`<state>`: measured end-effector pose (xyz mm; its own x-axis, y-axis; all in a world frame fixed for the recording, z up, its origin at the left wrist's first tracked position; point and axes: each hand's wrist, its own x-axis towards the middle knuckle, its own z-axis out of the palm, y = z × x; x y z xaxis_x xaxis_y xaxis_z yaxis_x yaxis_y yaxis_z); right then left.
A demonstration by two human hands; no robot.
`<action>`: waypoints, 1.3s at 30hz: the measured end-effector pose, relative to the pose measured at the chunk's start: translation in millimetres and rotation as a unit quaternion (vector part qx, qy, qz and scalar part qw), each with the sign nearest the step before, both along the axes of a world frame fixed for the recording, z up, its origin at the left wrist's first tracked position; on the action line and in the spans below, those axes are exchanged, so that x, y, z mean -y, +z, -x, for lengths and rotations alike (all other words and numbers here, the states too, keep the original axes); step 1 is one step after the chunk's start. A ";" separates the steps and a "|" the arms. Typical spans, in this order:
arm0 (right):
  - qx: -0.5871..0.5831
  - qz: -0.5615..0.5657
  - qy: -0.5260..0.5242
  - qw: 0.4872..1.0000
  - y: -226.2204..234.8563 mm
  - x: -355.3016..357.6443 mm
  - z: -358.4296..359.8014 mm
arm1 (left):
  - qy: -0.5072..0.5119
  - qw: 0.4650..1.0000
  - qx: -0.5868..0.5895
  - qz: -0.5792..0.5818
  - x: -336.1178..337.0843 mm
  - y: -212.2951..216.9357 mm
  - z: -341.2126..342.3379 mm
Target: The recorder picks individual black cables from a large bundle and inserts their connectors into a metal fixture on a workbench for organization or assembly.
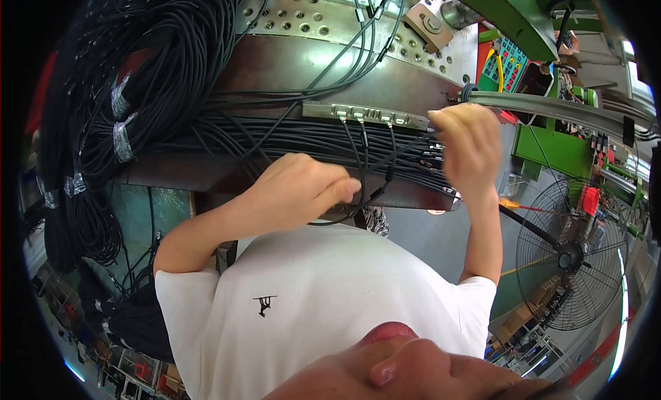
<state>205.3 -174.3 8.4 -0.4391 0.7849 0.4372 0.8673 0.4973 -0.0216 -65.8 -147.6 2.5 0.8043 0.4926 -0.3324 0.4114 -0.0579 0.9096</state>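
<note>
Left hand [303, 191] and right hand [472, 146] curl near cables [255, 135], any grip unclear; plugging seems underway, the next move needing alignment.

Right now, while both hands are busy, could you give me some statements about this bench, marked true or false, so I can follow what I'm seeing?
1. The right hand is by the right end of the metal bar. True.
2. Several plugs sit in the metal bar. True.
3. The left hand is spread out flat. False: its fingers are curled.
4. A large fan with a wire cage is on the person's right. True.
5. The big bundles of black cable are beside the fan. False: they are at the person's left, across the scene from it.
6. The person's shirt is all black. False: it is white with a small black design.
</note>
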 end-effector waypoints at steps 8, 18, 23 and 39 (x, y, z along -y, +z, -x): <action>-0.074 0.049 0.128 0.988 -9.0 12.0 16.6 | 0.035 0.993 0.109 -0.041 5.5 -2.7 1.9; 0.022 -0.017 -0.028 0.999 -45.1 20.1 -29.0 | -0.125 0.985 0.101 0.056 -9.6 1.7 13.7; -0.266 0.056 -0.035 0.962 -57.5 17.0 21.7 | 0.028 0.941 0.073 -0.328 -9.0 -4.8 -10.0; -0.178 0.141 0.117 0.967 -45.0 -13.8 2.5 | 0.215 0.958 0.075 -0.176 -120.0 -37.2 -16.7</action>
